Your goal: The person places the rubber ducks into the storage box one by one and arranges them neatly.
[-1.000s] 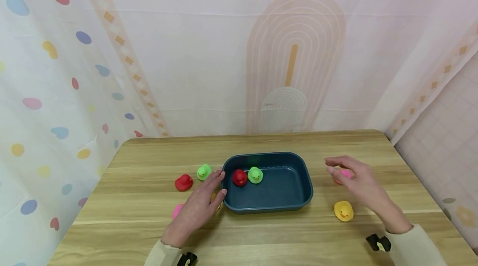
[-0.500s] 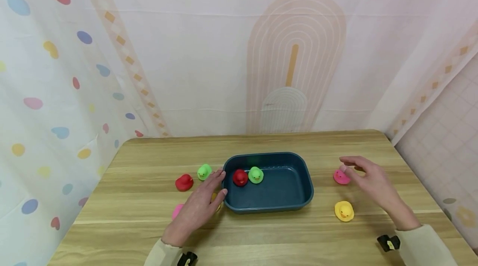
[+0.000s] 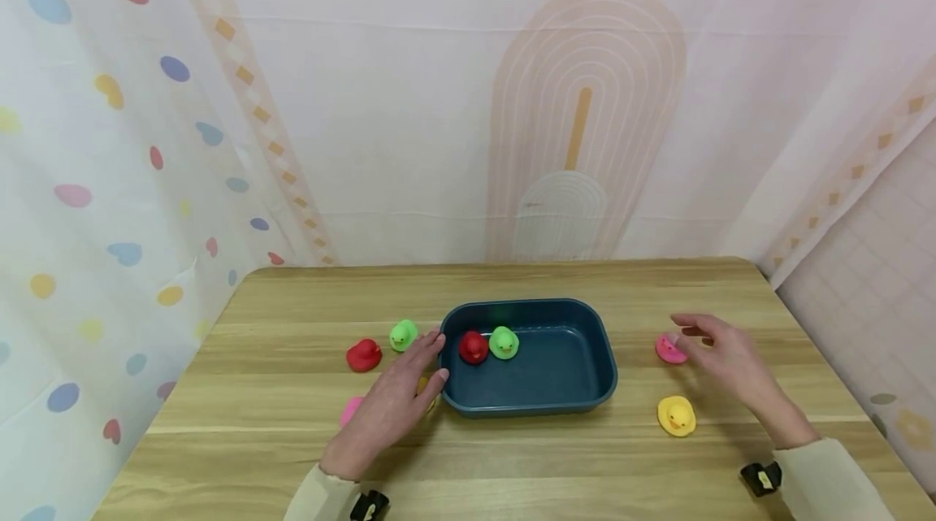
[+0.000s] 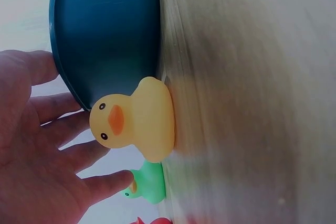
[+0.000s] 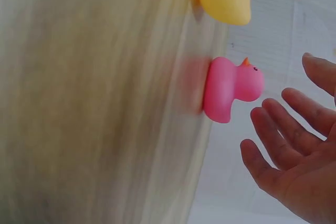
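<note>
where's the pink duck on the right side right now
In the head view, the pink duck is on the table right of the tray, beside the right hand and beyond the yellow duck.

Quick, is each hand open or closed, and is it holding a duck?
Left hand: open, by the dark blue tray, no duck.
Right hand: open, near the pink duck, not holding it.

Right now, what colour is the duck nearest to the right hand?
The duck is pink; it shows best in the right wrist view.
</note>
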A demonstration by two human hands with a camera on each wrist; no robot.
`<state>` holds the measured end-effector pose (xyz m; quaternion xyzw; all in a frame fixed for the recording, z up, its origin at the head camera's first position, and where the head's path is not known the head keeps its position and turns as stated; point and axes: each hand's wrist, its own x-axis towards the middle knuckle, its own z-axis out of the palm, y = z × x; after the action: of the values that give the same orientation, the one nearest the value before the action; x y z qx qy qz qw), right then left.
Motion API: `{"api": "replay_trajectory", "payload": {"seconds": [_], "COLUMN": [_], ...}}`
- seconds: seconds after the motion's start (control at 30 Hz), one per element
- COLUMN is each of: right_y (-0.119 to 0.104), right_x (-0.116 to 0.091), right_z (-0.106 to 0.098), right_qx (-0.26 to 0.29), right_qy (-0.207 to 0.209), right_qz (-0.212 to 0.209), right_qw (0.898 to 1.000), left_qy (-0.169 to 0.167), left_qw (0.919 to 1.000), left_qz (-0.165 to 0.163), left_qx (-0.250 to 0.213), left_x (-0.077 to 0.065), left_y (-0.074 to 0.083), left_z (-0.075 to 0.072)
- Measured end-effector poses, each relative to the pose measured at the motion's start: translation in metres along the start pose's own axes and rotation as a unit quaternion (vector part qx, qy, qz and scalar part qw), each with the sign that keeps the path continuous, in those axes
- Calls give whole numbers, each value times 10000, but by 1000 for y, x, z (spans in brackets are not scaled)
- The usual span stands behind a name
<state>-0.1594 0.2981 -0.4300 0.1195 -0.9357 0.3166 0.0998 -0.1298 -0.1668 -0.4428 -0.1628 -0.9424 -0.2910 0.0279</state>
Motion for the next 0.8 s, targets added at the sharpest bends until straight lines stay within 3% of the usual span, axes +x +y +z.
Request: {"api": "replay_trajectory", "payload": {"seconds": [0.8], "right_y": [5], "right_x": [7], "right_z": [5], "right_qx": [-260], "right_qy": [-577], "right_qz": [489], "right_qw": [9968], "left_qy": [15], "left_qw": [10000], "left_qz": [-12], "left_qx": [-32], "left_x": [-1], "left_y": [2], "left_z": [0]}}
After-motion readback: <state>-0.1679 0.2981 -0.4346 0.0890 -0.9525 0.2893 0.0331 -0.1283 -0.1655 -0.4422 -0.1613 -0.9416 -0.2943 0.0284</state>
